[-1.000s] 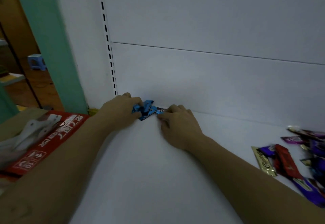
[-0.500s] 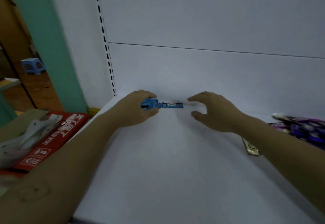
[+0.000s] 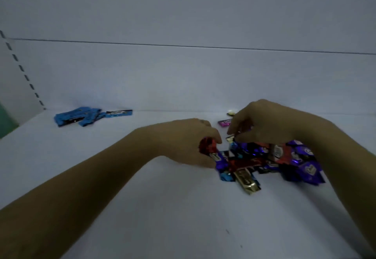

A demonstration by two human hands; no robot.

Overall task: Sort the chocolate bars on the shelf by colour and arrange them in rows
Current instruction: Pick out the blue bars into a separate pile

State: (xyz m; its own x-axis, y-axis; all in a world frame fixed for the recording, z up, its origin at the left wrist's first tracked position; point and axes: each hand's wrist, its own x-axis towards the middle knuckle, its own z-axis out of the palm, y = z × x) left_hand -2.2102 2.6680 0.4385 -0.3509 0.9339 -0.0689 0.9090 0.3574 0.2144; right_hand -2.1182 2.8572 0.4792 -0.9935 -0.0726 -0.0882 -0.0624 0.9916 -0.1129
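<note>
Left hand (image 3: 189,143) is closed round a red bar (image 3: 207,146) at the left edge of the mixed pile (image 3: 295,163), centre-right of the frame. Right hand (image 3: 264,122) is over the pile's far edge with its fingers curled down. It's too blurred, so we can't tell if it's pinching a wrapper or just hovering.

Blue bars (image 3: 81,115) sit in a loose bunch at upper left, on the shelf (image 3: 162,208) close to the back panel (image 3: 183,79). They overlap, so it's not a clean row yet. A pink bar (image 3: 224,122) lies alone just behind the pile. Everything else (purple, red, gold) is heaped and interleaved.

Our handling read, judged and not measured:
- The bars look light, so one hand per bar is plenty.
- The wrappers look glossy and slick, so we expect bars to slide over each other and over the shelf.
- Each bar is likely stiff in the body and floppy at the crimped ends. We'd pinch across the long sides near mid-length, not the end seals.
- They look thin, so probably snappable. Don't lever one out from under others.
- Pulling a buried bar will likely drag its neighbours, so take the top or edge ones first.

The gold bar (image 3: 245,179) sticks out at the pile's near edge, on top and exposed, so it's an easy pick. The purple ones at the right look stacked; we'd peel those from the top.
</note>
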